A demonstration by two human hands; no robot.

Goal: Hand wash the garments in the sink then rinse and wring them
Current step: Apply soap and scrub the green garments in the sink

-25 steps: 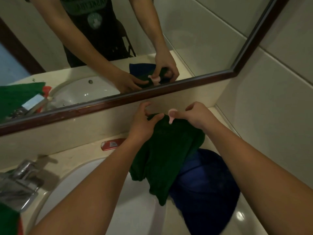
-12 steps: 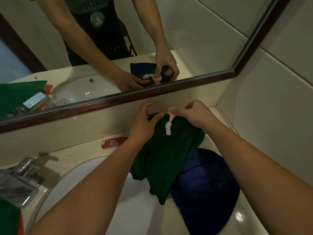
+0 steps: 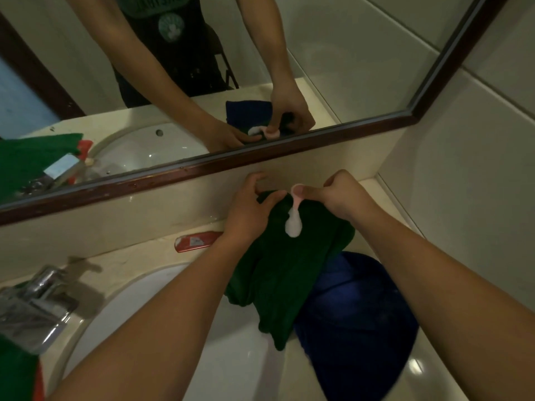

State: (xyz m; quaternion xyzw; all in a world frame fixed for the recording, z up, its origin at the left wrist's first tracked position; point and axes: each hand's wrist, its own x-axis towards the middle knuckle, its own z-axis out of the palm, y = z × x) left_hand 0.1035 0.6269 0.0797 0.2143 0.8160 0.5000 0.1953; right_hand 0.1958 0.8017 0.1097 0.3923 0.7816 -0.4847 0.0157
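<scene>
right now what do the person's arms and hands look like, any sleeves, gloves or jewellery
Both forearms are bare, with no watch or bracelets. The left hand and right hand wear no gloves or visible rings. The mirror reflects a dark top with green lettering and a round logo.

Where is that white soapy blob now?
Head view, centre-right: white soapy blob on the dark green cloth garment, below the small pink packet in the right hand.

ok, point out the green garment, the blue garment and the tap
green garment [image 3: 278, 273], head view, middle fold
blue garment [image 3: 356, 314], head view, centre of heap
tap [image 3: 37, 302], head view, metal body
</scene>
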